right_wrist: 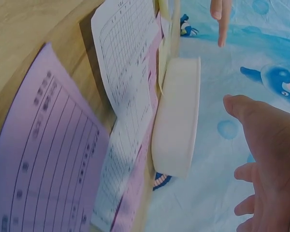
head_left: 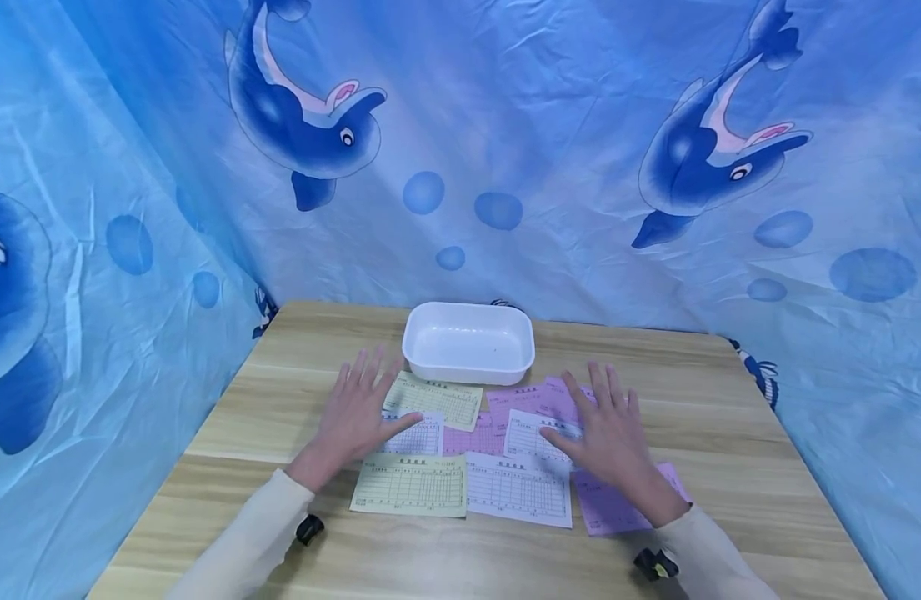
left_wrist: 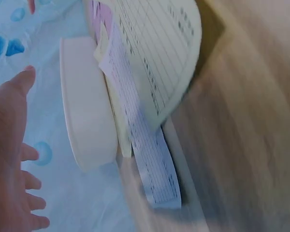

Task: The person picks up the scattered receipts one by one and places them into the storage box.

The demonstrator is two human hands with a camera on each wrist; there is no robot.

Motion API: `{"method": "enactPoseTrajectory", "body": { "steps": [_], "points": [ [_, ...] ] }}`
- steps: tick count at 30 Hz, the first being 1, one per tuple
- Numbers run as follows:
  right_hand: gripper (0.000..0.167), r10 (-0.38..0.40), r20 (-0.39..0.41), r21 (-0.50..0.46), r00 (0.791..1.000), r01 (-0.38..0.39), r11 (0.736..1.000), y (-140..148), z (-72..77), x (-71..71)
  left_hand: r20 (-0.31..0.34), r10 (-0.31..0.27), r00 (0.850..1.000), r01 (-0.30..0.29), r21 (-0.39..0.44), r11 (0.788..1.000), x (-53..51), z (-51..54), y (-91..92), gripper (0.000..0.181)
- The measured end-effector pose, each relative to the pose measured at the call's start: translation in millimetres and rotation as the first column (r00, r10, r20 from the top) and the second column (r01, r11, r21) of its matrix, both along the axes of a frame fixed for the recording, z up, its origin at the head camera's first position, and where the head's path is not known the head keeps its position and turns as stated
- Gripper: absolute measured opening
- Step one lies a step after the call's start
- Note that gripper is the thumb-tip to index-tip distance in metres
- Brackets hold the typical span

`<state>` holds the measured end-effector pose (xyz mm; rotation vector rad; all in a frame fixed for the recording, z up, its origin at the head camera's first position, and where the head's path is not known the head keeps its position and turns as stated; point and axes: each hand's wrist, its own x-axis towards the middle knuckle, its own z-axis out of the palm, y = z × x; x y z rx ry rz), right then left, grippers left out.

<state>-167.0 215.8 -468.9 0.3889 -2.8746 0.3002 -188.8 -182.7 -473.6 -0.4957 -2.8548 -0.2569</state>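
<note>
Printed paper forms in pale yellow, white, pink and purple lie spread and partly overlapping on the wooden table. My left hand [head_left: 358,417] is over the left side of the spread, fingers spread, nearest a yellow form [head_left: 439,402] and a white form [head_left: 422,437]. Over the right side is my right hand [head_left: 613,437], also with spread fingers, partly covering a purple form [head_left: 606,508] and a white form [head_left: 535,435]. Neither hand holds anything. In the wrist views, both the left hand [left_wrist: 9,140] and the right hand [right_wrist: 270,150] appear raised above the table.
A white plastic tray [head_left: 471,375] stands behind the forms. Nearer me lie another yellow form [head_left: 409,486] and a white form [head_left: 518,490]. Pink forms [head_left: 522,402] show by the tray. Blue dolphin-printed fabric [head_left: 550,250] hangs behind the table [head_left: 445,558] and along its sides.
</note>
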Motion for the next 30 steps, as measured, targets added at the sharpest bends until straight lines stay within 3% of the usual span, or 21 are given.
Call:
{"method": "enactPoseTrajectory", "body": {
  "steps": [6,16,19,26,30],
  "points": [
    [0.097,-0.026,0.009,-0.018,1.000,0.026,0.999,19,7.7,6.8,0.059,0.005,0.998,-0.013,0.131,0.991,-17.9,3.9,-5.6,0.102],
    [0.093,-0.097,-0.036,-0.051,0.995,0.095,0.994,63,12.2,26.7,0.016,-0.019,1.000,0.013,0.325,0.946,-46.8,4.4,-3.3,0.093],
    [0.092,-0.137,-0.012,-0.064,0.990,0.136,0.989,75,10.5,33.5,0.029,-0.011,1.000,-0.002,0.407,0.914,-54.7,1.7,-0.5,0.089],
    [0.086,-0.202,-0.021,-0.169,0.979,0.196,0.966,97,3.5,45.2,0.089,-0.036,0.995,-0.024,0.596,0.802,-68.1,-9.6,7.3,0.090],
    [0.079,-0.248,0.006,-0.242,0.969,0.242,0.940,106,-0.1,50.6,0.112,-0.040,0.993,-0.041,0.643,0.765,-74.0,-19.6,12.2,0.087]
  ]
}}
